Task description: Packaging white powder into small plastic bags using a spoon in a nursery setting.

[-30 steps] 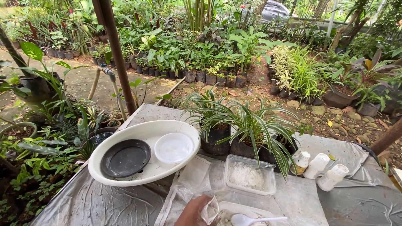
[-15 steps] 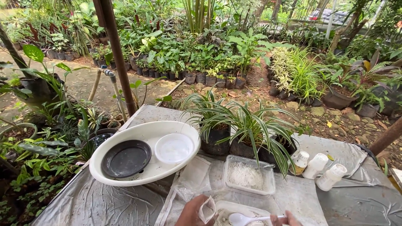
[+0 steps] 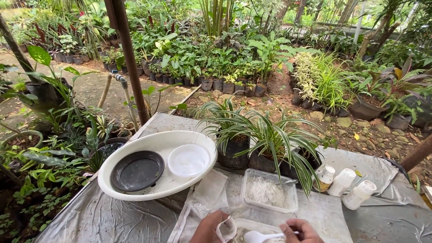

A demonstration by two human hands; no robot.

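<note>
At the bottom edge my left hand [image 3: 209, 228] pinches a small clear plastic bag [image 3: 226, 229] that holds some white powder. Beside it my right hand [image 3: 300, 230] grips a white plastic spoon [image 3: 257, 236], its bowl pointing toward the bag. Both hands hover over a clear tray [image 3: 246, 223] that is mostly cut off by the frame. Just beyond sits a clear rectangular container of white powder [image 3: 268, 191].
A large white oval basin [image 3: 157, 189] at left holds a black saucer [image 3: 137, 170] and a round white lid [image 3: 188, 159]. Potted striped-leaf plants [image 3: 265, 144] stand behind. Three small white bottles [image 3: 344, 182] lie at right. A rusty pole [image 3: 130, 58] rises at the table's back-left corner.
My right hand has come into view holding the spoon, next to the left hand and the bag. The view has tilted down slightly.
</note>
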